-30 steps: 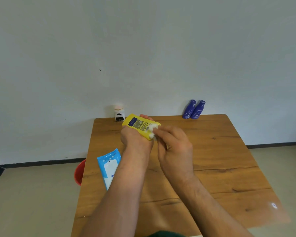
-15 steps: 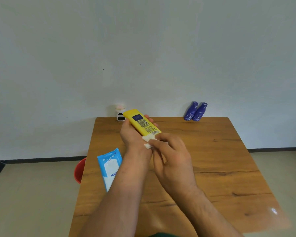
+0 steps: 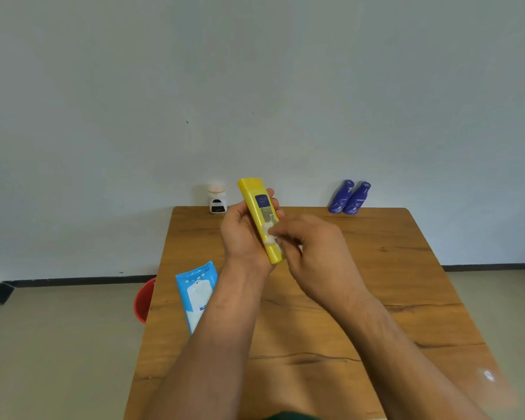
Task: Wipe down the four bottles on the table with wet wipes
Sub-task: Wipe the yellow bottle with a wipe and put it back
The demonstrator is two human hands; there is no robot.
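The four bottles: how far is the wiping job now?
Done: nothing shows as finished. In hand: the left hand grips the yellow plastic bottle while the right hand presses a white wet wipe on it. Left, probably: the small white pink-capped bottle and two dark blue plastic bottles at the far edge of the wooden table; wiped or not, unclear.

Honestly nothing here is coming through sharp enough to read. The yellow bottle [image 3: 259, 204] is showing a dark blue patch with pale lettering, then a block of fine black print with a small square code under it. It's all too tiny, and the wipe [image 3: 269, 234] is covering the lower end. The two blue bottles [image 3: 341, 197] are carrying white markings, just blurry shapes. The wipes pack [image 3: 196, 291] is showing a white panel with a bit of dark blue print, unreadable. The white jar [image 3: 217, 201] is wearing a black label with faint pale marks, same story.
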